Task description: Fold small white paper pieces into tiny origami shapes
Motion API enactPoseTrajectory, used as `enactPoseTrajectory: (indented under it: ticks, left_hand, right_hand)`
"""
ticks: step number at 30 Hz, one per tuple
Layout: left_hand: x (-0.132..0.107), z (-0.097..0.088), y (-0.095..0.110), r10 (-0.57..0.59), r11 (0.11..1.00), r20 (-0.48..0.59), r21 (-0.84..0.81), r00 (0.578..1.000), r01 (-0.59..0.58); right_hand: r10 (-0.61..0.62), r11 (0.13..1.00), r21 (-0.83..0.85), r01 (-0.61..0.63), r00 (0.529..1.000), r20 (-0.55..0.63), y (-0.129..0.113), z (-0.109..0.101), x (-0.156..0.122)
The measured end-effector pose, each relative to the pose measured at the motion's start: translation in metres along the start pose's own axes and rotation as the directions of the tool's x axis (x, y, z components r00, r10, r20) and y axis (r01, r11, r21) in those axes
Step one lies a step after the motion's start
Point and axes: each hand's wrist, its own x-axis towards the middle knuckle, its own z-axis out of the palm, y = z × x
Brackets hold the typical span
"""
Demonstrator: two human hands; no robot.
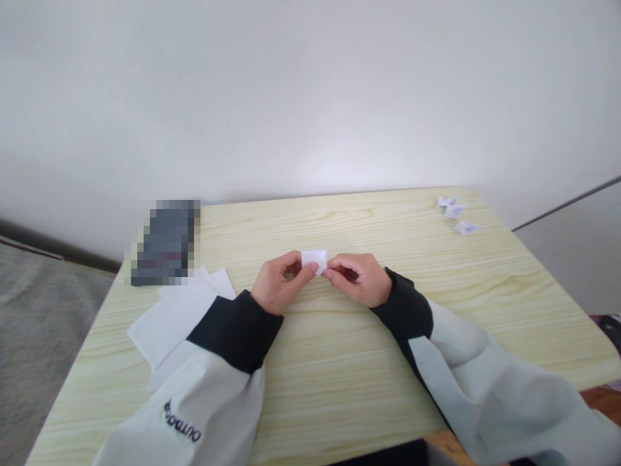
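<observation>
The table [330, 382] is pale, wood-grained; at ten o'clock lies a dark item [165, 241], pixelated; at nine, white sheets [172, 317] overlap. At two o'clock lie three small folded papers [455, 211].

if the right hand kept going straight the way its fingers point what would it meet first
The small white paper: the right hand's fingertips already seem to touch its edge. Beyond it, along that line, comes the left hand.

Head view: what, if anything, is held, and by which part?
A small folded white paper: the left hand grips its lower left part, the right hand its lower right corner.
</observation>
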Motion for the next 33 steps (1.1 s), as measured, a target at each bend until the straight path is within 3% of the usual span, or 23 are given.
enactPoseTrajectory:
  ticks: [9,19,25,33]
  left_hand:
    - [-0.0019,-0.0012,0.0056,0.012,0.986,0.022,0.166,1.000,-0.016]
    - [-0.0028,-0.0011,0.0081,0.181,0.945,-0.005,0.276,0.983,-0.173]
    - [-0.0024,-0.0004,0.0032,0.087,0.976,0.015,0.197,0.996,-0.088]
    - [-0.0027,-0.0054,0.0089,-0.012,1.000,0.083,0.012,0.996,0.011]
  right_hand:
    - [0.011,1.000,-0.019,-0.011,1.000,0.022,0.0006,0.0017,0.0018]
    - [-0.013,0.999,-0.032,0.011,0.998,-0.060,0.0012,0.0013,0.0019]
    - [0.064,0.997,0.056,-0.059,0.994,-0.093,0.0059,0.0035,-0.0006]
    - [-0.006,1.000,0.011,0.007,0.998,-0.066,-0.0009,-0.0021,-0.0005]
